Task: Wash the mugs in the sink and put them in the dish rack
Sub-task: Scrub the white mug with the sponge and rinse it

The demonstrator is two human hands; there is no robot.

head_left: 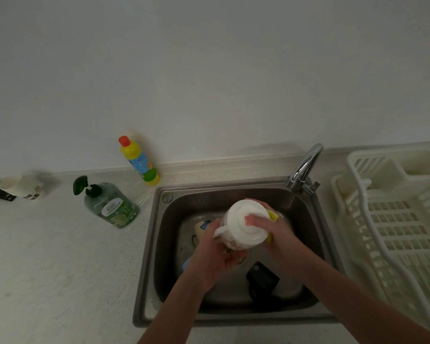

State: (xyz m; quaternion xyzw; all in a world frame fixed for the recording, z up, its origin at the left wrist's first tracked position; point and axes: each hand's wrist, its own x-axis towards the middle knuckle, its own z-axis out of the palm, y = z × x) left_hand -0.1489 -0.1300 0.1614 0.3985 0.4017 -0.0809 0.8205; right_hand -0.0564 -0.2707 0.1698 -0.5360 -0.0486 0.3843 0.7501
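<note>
On the counter (pixel 60 269) at far left a small white and black item (pixel 23 188) is left well away from the work, too blurred to name. A green pump bottle (pixel 111 203) and a yellow bottle (pixel 139 161) are stood just beside the sink (pixel 149 244), probably so soap is within reach. Low in the basin, a cream mug (pixel 201 227) and a blue object (pixel 186 264) are partly hidden behind the left hand (pixel 215 254); they seem to be waiting their turn. The white mug (pixel 243 225) is held over the basin, base turned up toward the camera, likely so drips fall into the sink; the left fingers are curled round its lower body beside the handle to steady it. The right hand (pixel 271 229) is clamped on a yellow sponge (pixel 273 216), pressed against the mug's side with the fingertips on the base, so scrubbing appears to be the step in hand. A black object (pixel 262 280) lies on the basin floor. No stream can be made out at the tap (pixel 305 167). The rack (pixel 392 219) is set just beside the sink at right, and no mug is seen in it.
</note>
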